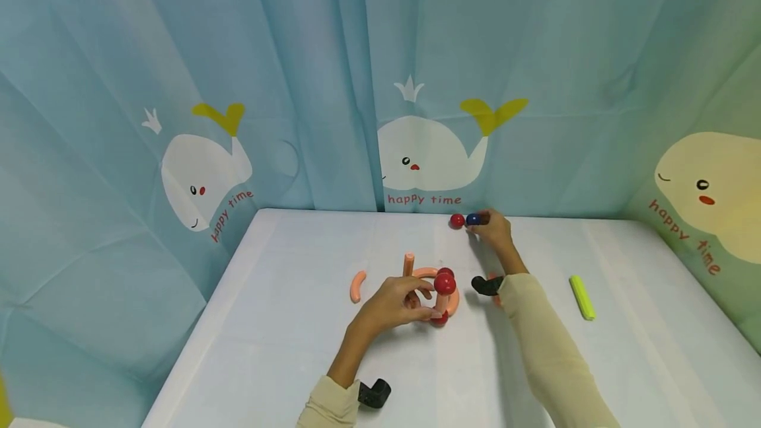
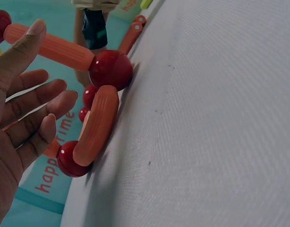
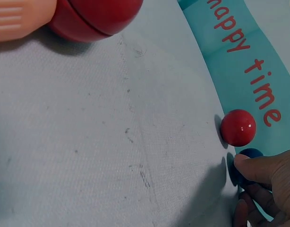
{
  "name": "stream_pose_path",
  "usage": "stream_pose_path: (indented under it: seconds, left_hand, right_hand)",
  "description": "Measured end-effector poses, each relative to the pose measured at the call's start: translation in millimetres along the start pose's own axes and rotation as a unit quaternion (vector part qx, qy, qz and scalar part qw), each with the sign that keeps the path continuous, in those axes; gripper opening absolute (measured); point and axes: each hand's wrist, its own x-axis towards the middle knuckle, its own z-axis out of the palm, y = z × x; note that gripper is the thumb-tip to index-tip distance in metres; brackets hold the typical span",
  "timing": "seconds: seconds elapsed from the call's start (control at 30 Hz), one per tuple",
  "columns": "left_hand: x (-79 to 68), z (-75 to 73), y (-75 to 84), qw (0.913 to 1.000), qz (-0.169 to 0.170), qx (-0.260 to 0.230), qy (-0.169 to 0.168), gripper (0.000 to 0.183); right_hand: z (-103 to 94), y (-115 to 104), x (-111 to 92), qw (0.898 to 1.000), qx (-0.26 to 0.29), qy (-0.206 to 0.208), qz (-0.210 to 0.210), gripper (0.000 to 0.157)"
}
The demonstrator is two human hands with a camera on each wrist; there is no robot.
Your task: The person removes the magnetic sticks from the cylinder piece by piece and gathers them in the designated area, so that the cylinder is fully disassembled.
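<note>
My left hand [image 1: 389,302] is beside a ring-shaped build of orange pieces and red balls. Its fingers are loosely bent, and the thumb overlaps an upright orange rod [image 2: 64,51] in the left wrist view. One red ball [image 1: 444,283] tops that rod, and another [image 2: 111,70] sits at its foot. A curved orange piece [image 2: 98,124] runs from there to a further red ball [image 2: 72,160]. At the table's far edge my right hand [image 1: 496,230] pinches a blue ball [image 1: 473,218], partly hidden by the thumb in the right wrist view. Close beside it lies a loose red ball [image 3: 238,127].
A second orange rod [image 1: 408,263] stands at the back of the ring. Left of the build lies a loose curved orange piece [image 1: 357,286]. A yellow-green stick [image 1: 582,297] is on the right of the white table [image 1: 267,349]. Behind hangs a blue whale-print curtain [image 1: 321,84].
</note>
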Motion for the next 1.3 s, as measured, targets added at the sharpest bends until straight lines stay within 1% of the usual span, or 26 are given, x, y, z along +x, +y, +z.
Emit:
stream_pose_path:
  seconds: [0.17, 0.37, 0.47, 0.63, 0.77, 0.87, 0.93, 0.97, 1.03, 1.1, 1.2, 1.3]
  left_hand:
    - [1.0, 2.1, 0.4, 1.0, -0.004, 0.008, -0.001, 0.034]
    - [0.4, 3.8, 1.7, 0.9996, -0.004, 0.027, 0.008, 0.034]
    - [-0.3, 4.7, 2.1, 0.9994, 0.002, 0.032, 0.012, 0.034]
    - [0.0, 6.6, 2.5, 0.9988, 0.02, 0.038, 0.022, 0.031]
    - [1.4, 8.2, 4.0, 0.9991, 0.008, 0.035, 0.025, 0.034]
    - [0.7, 10.8, 5.6, 0.9993, -0.008, 0.027, 0.026, 0.034]
    - [-0.4, 12.8, 6.1, 0.9993, -0.009, 0.022, 0.029, 0.036]
    - [-0.9, 13.4, 6.3, 0.9992, -0.005, 0.022, 0.033, 0.036]
    - [-1.5, 14.2, 6.1, 0.9989, 0.009, 0.022, 0.04, 0.037]
    - [-1.4, 14.0, 5.5, 0.9982, 0.025, 0.024, 0.048, 0.038]
    - [0.2, 13.1, 4.8, 0.9971, 0.041, 0.024, 0.058, 0.038]
    - [2.4, 12.8, 4.8, 0.9963, 0.05, 0.022, 0.066, 0.037]
  right_hand:
    - [-3.8, 1, -1, 1.0, -0.001, 0.005, -0.011, 0.056]
    - [-13.5, -5, -12, 1.0, 0.029, 0.002, -0.013, 0.055]
    - [-23.1, -14, -19, 0.999, 0.048, 0.013, -0.013, 0.053]
    - [-43.1, -36, -31, 0.997, 0.066, 0.028, -0.029, 0.054]
    - [-56.2, -51, -42, 0.996, 0.059, 0.028, -0.064, 0.051]
    - [-62.3, -61, -60, 0.991, 0.051, 0.021, -0.122, 0.045]
    - [-63.6, -67, -74, 0.984, 0.045, 0.009, -0.173, 0.039]
    - [-63.9, -70, -82, 0.978, 0.046, -0.005, -0.202, 0.036]
    - [-63.4, -77, -98, 0.965, 0.052, -0.04, -0.255, 0.032]
    - [-61.9, -83, -112, 0.948, 0.068, -0.08, -0.3, 0.028]
    - [-59.6, -87, -128, 0.923, 0.101, -0.139, -0.345, 0.029]
    - [-55.5, -87, -140, 0.906, 0.114, -0.176, -0.367, 0.033]
